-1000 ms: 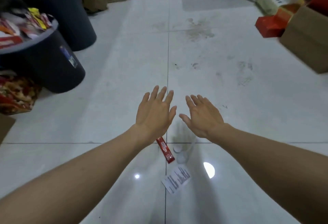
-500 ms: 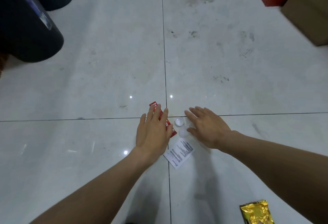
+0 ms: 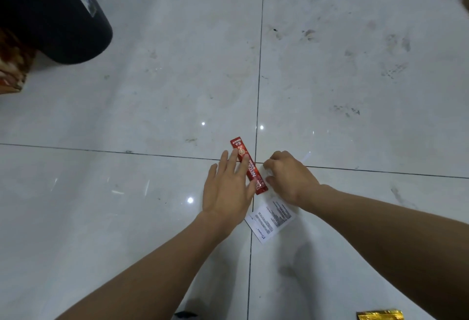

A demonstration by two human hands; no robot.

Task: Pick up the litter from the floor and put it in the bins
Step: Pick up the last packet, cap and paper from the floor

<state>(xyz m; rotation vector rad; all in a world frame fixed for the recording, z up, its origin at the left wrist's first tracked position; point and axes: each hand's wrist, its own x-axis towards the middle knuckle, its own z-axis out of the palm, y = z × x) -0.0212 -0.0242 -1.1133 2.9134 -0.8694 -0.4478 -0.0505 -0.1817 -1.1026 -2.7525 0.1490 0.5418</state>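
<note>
Lying on the pale tiled floor (image 3: 127,106), a long red coffee stick sachet (image 3: 250,167) is touched along its left edge by the left hand (image 3: 228,192), fingers kept straight and spread, nothing gripped. Just right of the sachet the right hand (image 3: 289,177) is curled knuckles-up; whether anything's pinched underneath can't be told tbh. A white printed paper slip (image 3: 271,220) is found just below that wrist. A round black plastic bin (image 3: 50,15) is parked well up-left of the left hand.
</note>
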